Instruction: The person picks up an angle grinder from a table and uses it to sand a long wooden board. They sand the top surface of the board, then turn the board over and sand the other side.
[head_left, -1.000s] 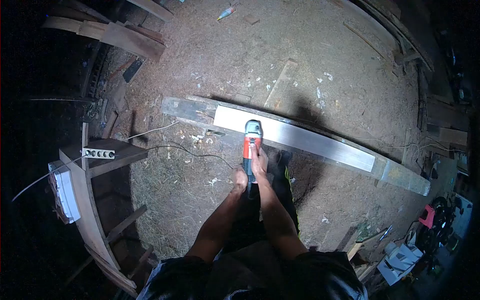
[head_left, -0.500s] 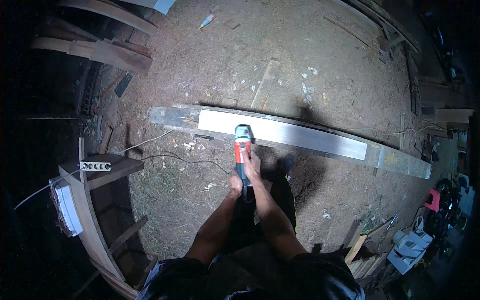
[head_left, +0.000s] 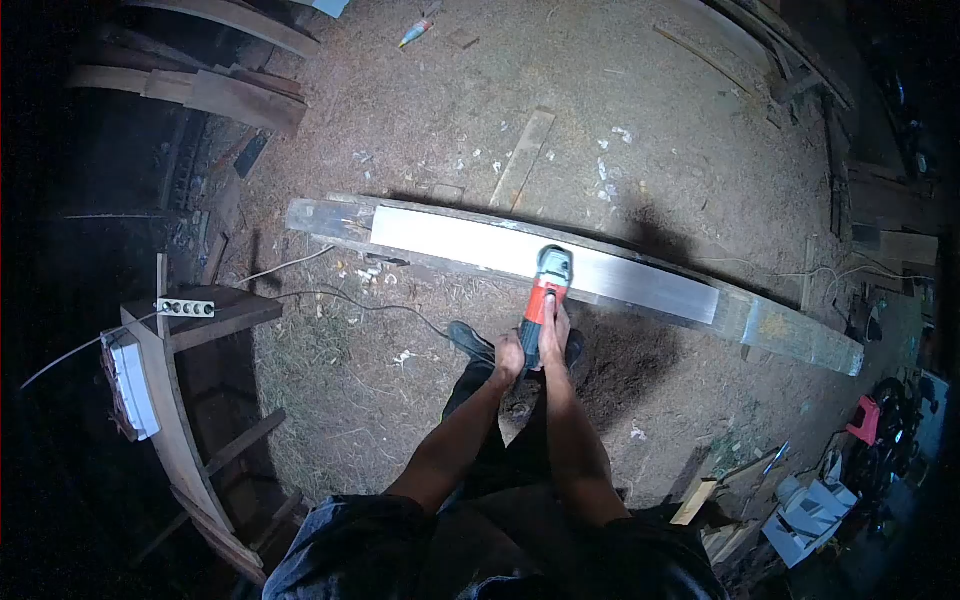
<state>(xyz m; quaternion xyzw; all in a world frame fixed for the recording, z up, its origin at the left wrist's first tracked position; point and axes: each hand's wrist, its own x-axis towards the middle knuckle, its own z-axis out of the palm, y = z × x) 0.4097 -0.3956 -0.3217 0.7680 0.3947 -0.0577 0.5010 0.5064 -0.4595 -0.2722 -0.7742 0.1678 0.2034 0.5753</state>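
Both my hands are wrapped round a red and dark angle grinder (head_left: 545,300), its grey head over the near edge of a pale board (head_left: 450,235). My left hand (head_left: 509,358) grips the rear of the body, by the cord. Further forward, my right hand (head_left: 554,332) closes on the red middle part. The pale board lies lengthwise on a longer weathered wooden beam (head_left: 800,338) that runs across in front of me. The underside of the grinder head is hidden from above.
A dark cord (head_left: 390,306) trails left over the ground from the grinder. At left, a power strip (head_left: 187,308) sits on a wooden frame (head_left: 180,420). A loose plank (head_left: 524,158) lies beyond the beam. A pink stool (head_left: 864,420) stands at right.
The grinder and both hands have moved right along the pale board, and the grinder now tilts to the right. Both my feet now show below the beam.
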